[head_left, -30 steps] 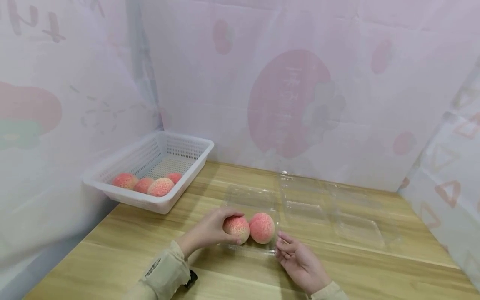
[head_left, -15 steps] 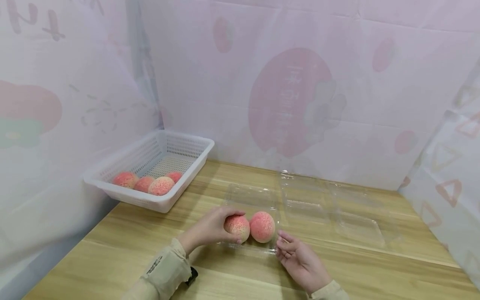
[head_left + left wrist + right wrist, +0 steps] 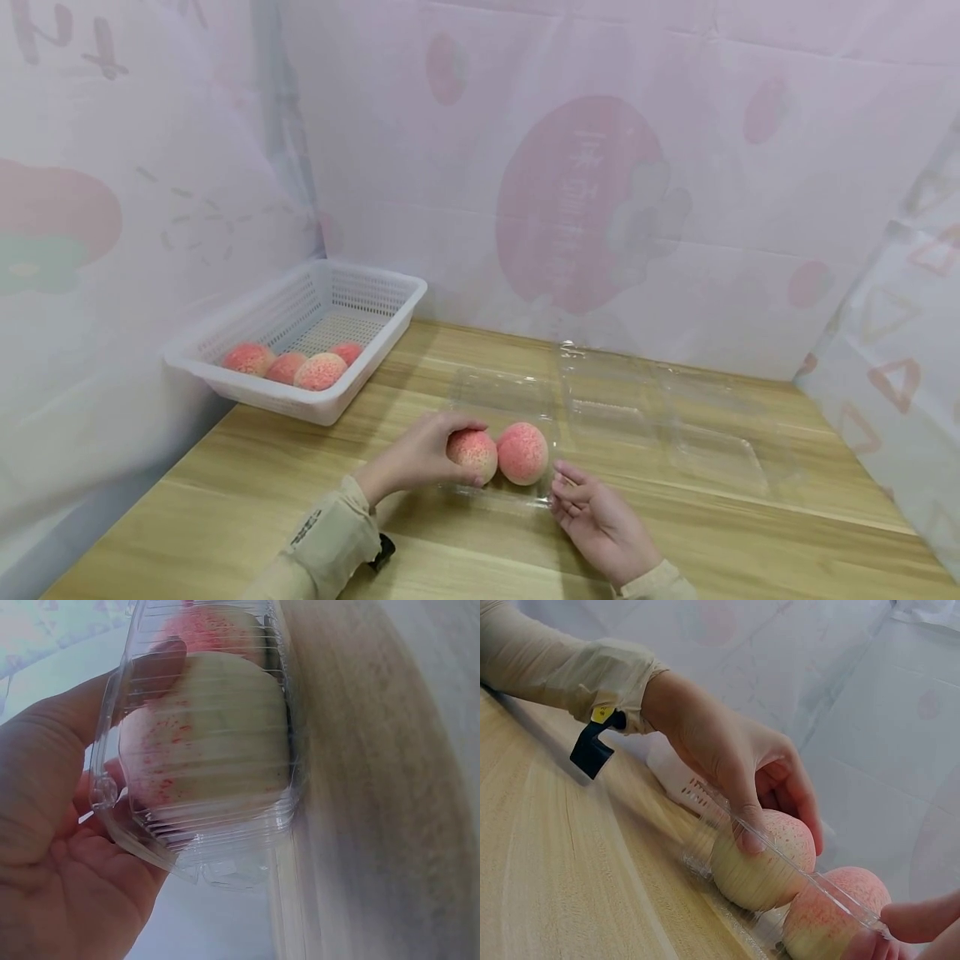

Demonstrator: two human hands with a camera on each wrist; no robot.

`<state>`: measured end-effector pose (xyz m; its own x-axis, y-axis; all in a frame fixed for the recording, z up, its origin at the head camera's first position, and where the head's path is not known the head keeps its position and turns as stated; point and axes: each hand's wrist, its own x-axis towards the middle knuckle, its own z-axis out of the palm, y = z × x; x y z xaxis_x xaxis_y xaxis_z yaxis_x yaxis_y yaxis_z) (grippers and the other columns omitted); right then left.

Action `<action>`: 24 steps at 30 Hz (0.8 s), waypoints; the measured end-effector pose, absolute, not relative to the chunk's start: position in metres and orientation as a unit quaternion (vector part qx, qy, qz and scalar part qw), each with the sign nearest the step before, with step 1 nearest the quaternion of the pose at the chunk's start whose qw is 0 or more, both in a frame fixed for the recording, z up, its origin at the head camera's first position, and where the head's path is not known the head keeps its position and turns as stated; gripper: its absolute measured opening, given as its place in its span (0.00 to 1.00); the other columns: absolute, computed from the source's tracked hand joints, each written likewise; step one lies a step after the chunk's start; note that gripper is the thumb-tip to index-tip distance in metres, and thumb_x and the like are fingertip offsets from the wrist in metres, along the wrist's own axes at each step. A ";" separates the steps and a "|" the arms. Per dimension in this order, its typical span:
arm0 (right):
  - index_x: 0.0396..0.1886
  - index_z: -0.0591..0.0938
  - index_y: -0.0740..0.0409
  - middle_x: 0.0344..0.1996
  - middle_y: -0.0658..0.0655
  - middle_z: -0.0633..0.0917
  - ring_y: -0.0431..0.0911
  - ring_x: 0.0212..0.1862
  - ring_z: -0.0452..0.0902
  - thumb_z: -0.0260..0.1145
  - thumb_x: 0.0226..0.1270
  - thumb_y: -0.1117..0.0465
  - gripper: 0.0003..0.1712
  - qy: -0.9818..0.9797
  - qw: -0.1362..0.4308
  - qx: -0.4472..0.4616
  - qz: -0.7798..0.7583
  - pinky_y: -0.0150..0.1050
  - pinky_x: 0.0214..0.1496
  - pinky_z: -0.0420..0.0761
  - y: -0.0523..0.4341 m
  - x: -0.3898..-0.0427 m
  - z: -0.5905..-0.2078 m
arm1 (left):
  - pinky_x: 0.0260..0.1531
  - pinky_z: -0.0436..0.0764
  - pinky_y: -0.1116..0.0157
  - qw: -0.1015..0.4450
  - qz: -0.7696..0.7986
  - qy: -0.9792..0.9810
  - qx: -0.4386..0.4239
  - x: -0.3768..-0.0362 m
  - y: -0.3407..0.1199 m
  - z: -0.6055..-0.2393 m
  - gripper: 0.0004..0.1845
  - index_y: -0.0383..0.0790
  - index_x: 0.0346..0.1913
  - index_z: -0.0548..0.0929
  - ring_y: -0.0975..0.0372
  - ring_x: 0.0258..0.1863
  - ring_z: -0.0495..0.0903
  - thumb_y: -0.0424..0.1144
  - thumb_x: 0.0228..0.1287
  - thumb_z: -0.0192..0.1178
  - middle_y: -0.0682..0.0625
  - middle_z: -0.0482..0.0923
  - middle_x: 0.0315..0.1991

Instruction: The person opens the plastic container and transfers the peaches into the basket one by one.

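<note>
Two pink-and-cream peaches sit side by side in a clear plastic clamshell box (image 3: 502, 392), its lid folded back. My left hand (image 3: 420, 457) grips the left peach (image 3: 476, 458), thumb on the near side and fingers on the far side. In the left wrist view that peach (image 3: 217, 735) shows through the ribbed wall, with the thumb inside the box. The right peach (image 3: 523, 454) rests beside it, untouched by the left hand. My right hand (image 3: 600, 525) pinches the box's right rim between thumb and fingers, as the right wrist view shows at the rim (image 3: 840, 896).
A white perforated basket (image 3: 408, 312) at the back left holds several peaches (image 3: 321, 372). More clear clamshell boxes (image 3: 611, 421) lie open on the wooden table (image 3: 225, 508) to the right. Printed cloth walls (image 3: 420, 183) stand at the back and sides.
</note>
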<state>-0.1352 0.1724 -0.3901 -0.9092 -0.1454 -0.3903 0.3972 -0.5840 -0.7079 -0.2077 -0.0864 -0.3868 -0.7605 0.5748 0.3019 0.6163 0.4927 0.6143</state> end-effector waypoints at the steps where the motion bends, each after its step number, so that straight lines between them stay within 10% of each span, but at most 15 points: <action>1: 0.68 0.58 0.73 0.49 0.62 0.70 0.46 0.43 0.71 0.58 0.66 0.78 0.33 0.428 0.154 0.147 -0.879 0.36 0.54 0.73 0.172 -0.135 -0.390 | 0.51 0.79 0.58 0.031 -0.368 -0.863 -0.346 -0.208 -0.087 -0.387 0.35 0.32 0.55 0.82 0.59 0.50 0.79 0.42 0.42 0.81 0.46 0.83 0.50; 24: 0.68 0.59 0.74 0.47 0.63 0.70 0.47 0.43 0.70 0.58 0.65 0.78 0.33 0.438 0.152 0.141 -0.874 0.37 0.54 0.73 0.172 -0.135 -0.391 | 0.48 0.81 0.63 0.048 -0.409 -0.847 -0.338 -0.204 -0.089 -0.384 0.34 0.28 0.56 0.81 0.58 0.50 0.80 0.42 0.45 0.80 0.42 0.81 0.52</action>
